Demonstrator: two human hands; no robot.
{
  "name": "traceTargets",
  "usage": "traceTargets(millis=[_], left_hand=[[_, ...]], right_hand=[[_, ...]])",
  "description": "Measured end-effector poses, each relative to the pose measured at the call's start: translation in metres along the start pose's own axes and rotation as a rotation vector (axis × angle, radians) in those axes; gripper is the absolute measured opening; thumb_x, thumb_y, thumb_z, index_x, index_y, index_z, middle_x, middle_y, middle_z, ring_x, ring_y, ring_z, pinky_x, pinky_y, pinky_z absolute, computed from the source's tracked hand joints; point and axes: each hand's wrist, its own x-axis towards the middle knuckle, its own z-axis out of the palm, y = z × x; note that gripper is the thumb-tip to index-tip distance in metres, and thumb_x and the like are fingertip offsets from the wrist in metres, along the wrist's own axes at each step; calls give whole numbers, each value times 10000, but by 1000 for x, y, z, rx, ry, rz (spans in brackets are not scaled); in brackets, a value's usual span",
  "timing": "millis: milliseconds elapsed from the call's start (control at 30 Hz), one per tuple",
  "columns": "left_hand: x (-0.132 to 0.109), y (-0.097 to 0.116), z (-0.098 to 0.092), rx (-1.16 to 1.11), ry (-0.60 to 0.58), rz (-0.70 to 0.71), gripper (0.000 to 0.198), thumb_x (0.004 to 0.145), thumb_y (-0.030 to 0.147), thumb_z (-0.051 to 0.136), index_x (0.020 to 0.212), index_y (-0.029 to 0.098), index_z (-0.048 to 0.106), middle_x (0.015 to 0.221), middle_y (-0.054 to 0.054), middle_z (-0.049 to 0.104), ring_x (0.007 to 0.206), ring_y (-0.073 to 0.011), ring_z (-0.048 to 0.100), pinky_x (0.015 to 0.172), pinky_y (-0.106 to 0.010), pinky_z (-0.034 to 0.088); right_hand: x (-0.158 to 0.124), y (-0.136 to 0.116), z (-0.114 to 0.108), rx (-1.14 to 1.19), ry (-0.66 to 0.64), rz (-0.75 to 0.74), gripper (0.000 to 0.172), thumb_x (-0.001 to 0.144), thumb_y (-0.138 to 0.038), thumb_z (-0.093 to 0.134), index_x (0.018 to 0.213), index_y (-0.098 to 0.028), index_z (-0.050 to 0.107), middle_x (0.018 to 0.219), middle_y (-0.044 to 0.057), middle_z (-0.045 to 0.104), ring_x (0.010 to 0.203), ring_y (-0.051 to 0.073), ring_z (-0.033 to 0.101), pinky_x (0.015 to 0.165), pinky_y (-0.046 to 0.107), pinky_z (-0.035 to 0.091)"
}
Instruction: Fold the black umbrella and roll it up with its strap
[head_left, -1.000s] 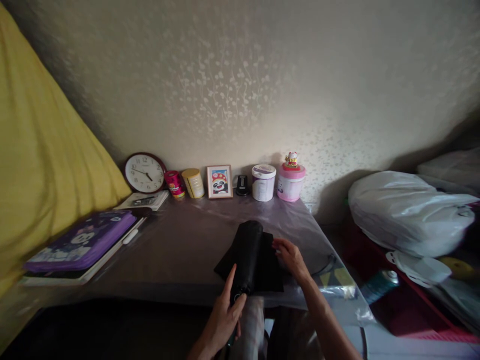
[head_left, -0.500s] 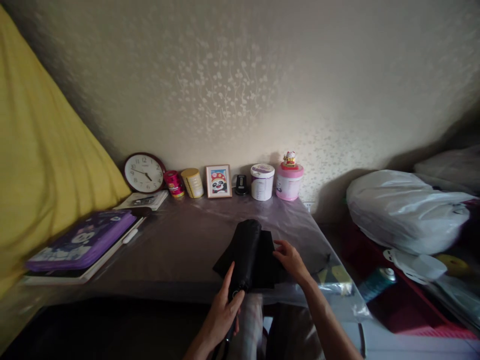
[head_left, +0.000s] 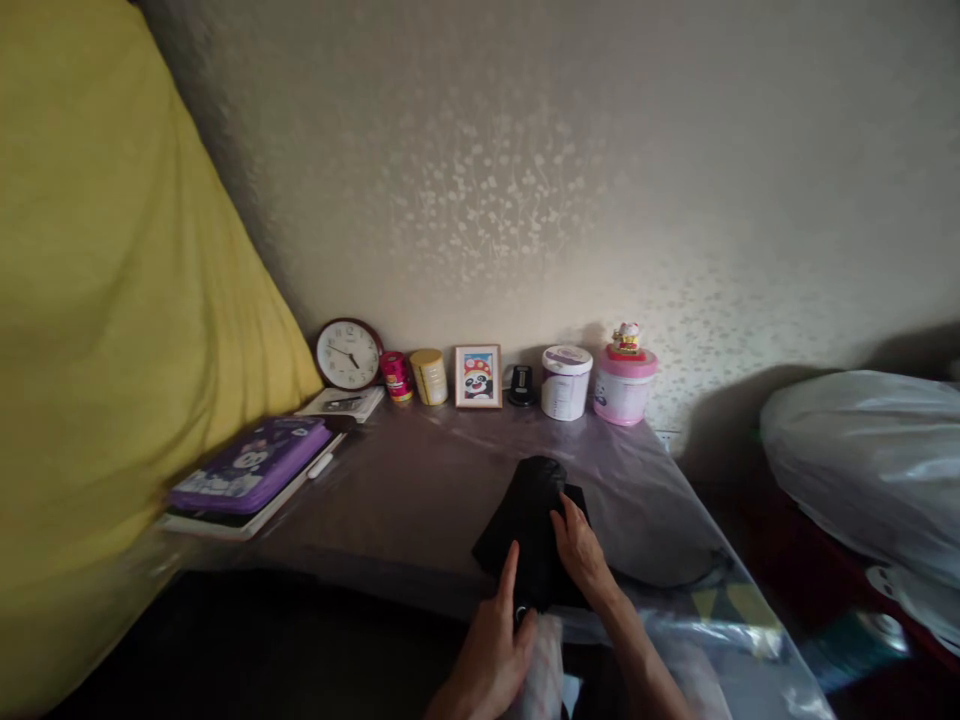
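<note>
1. The left hand [head_left: 491,648] is wrapped around the near end of a black umbrella [head_left: 527,515], its forefinger stretched along the cloth
2. The right hand [head_left: 579,548] lays its fingers on the umbrella's right side; whether they pinch cloth cannot be told
3. The umbrella is over the near right part of the table [head_left: 409,480], its far end toward the wall [head_left: 712,200]
4. Its canopy appears mostly gathered, but loose cloth juts out left and right, so those panels seem left to tidy
5. Compared with half a second ago, the right hand has moved inward from the right panel's edge, and less of that panel shows
</note>
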Motion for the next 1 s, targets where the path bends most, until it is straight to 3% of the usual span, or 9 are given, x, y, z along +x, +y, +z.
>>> traceTargets(millis=[67,167,367,433,567,633,767,900,1000], left_hand=[[1,1,3,140,54,88,684,843,258,407,1441,205,80,872,-82,681,678,-185,622,674,-291,456],[3,4,7,277,39,77,706,820,220,419,1439,187,80,1029,-123,662,904,-230,612,803,-318,416],[0,15,12,481,19,39,724,804,189,403,1435,198,47,1068,-180,625,920,-290,605,788,-389,422],[-2,22,13,527,11,34,723,799,188,412,1432,187,65,1057,-214,612,903,-330,606,768,-439,433],[-2,33,17,621,-10,-17,729,771,97,389,1427,188,84,1017,-252,605,862,-373,617,721,-496,446],[0,33,20,619,-4,-41,696,776,72,340,1424,194,117,1007,-263,603,857,-382,616,712,-513,443],[2,23,25,533,36,-41,687,776,106,376,1421,206,164,1016,-235,606,849,-347,601,739,-503,430],[0,15,18,444,20,63,724,792,176,441,1434,209,108,1041,-196,619,882,-316,593,787,-467,418],[-5,11,9,172,-51,99,794,772,211,520,1438,220,88,1085,-150,626,968,-297,577,871,-435,388]], right_hand=[[-4,-2,5,-77,-50,-2,403,837,-238,336,1162,-127,546,1204,146,571,1197,250,471,1006,431,372],[-7,-6,2,-226,-165,-31,404,836,-212,337,1165,-114,551,1268,156,521,1286,283,353,1040,469,303],[-3,-22,-7,-381,-266,-24,430,819,-247,438,1222,-114,504,1308,206,460,1250,345,383,1004,477,306],[0,-30,-7,-363,-217,51,481,818,-323,463,1248,-109,470,1292,221,463,1216,347,422,988,451,328],[4,-43,-3,-287,-83,299,784,809,-525,408,1338,34,259,1206,275,490,1125,354,499,908,421,402],[5,-48,-2,-276,-61,331,835,803,-540,400,1336,76,215,1179,283,496,1099,361,511,890,420,409],[4,-53,-3,-284,-33,337,776,801,-476,426,1331,57,233,1155,267,516,1076,356,526,878,410,411],[4,-53,-4,-268,-34,356,766,794,-457,436,1326,59,244,1168,275,508,1068,362,531,869,410,416],[4,-50,-2,-260,-19,339,759,791,-456,433,1328,47,248,1155,281,517,1064,360,536,856,430,420]])
